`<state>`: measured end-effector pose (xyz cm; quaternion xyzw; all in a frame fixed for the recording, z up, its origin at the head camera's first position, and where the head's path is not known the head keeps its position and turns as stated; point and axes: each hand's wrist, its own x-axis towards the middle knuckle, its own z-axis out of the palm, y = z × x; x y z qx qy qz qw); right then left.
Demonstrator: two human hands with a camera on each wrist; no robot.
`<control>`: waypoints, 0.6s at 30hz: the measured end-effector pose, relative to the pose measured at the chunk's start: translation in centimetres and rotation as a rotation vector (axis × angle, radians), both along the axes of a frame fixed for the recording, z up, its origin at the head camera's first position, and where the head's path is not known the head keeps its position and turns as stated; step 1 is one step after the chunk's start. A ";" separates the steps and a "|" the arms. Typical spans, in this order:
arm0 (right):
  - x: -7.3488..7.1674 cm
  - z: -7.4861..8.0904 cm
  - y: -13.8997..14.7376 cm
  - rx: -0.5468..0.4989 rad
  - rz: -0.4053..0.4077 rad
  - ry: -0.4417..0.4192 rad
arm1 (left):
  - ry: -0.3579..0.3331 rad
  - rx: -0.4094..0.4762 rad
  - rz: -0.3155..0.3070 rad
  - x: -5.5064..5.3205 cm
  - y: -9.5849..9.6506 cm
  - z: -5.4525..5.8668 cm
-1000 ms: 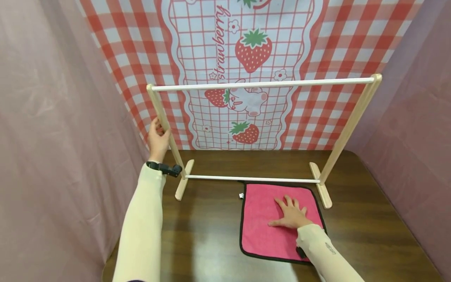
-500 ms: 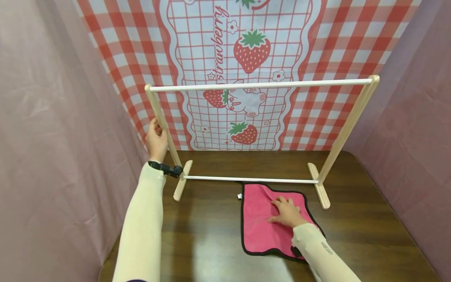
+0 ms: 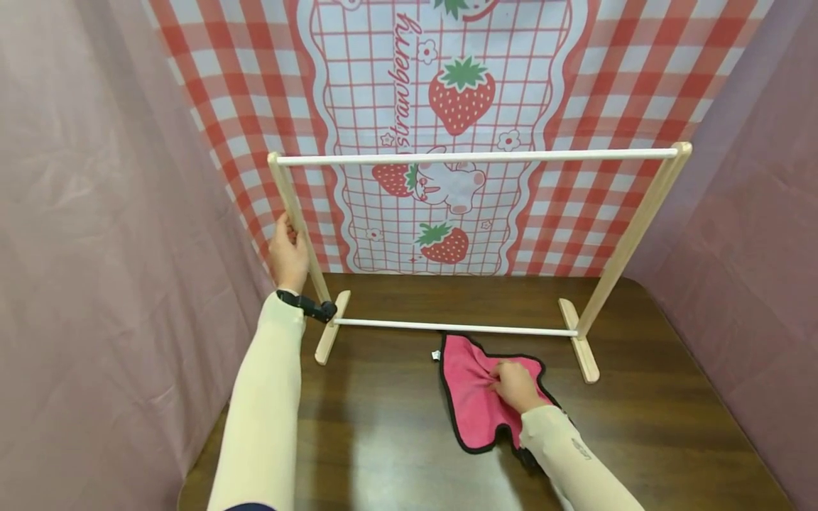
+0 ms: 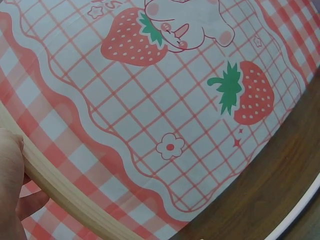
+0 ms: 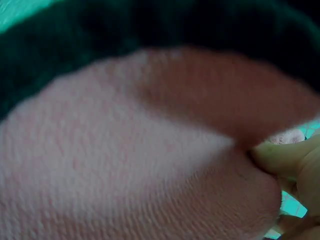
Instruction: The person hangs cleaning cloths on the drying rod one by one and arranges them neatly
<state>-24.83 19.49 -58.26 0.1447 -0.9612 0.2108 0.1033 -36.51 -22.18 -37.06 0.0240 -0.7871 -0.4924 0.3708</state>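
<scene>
A wooden rack [image 3: 629, 245] with two white crossbars stands on the table. My left hand [image 3: 289, 257] holds its left upright [image 3: 295, 206] about midway up; in the left wrist view the fingers wrap the pale wood [image 4: 65, 195]. In front of the lower bar, a pink towel [image 3: 469, 397] with black edging lies bunched, a small white tag at its left edge. My right hand [image 3: 515, 387] pinches the towel near its middle and gathers it into folds. Up close in the right wrist view, the towel [image 5: 125, 155] fills most of the picture, beside the thumb [image 5: 285, 157].
The dark wooden table [image 3: 383, 411] spreads around the rack's feet. Behind the rack hangs a red checked cloth [image 3: 243, 92] with strawberries. Pinkish curtains [image 3: 102, 248] close off the left and right sides.
The right hand's spread fingers have drawn together, and the flat towel has bunched up under them with its edges pulled inward. The left hand stays on the upright.
</scene>
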 end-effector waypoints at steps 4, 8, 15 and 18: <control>-0.2 -0.3 -0.2 -0.025 0.014 -0.008 | 0.018 0.006 -0.010 0.0 0.0 -0.2; -0.2 -0.6 -0.2 -0.034 0.029 -0.011 | 0.020 0.005 -0.013 -0.1 0.0 -0.2; 0.1 -0.8 0.0 -0.070 0.074 0.064 | 0.027 0.004 -0.005 -0.1 0.0 -0.3; 0.0 -0.9 0.1 -0.086 0.082 0.119 | 0.032 -0.001 -0.004 -0.1 0.0 -0.3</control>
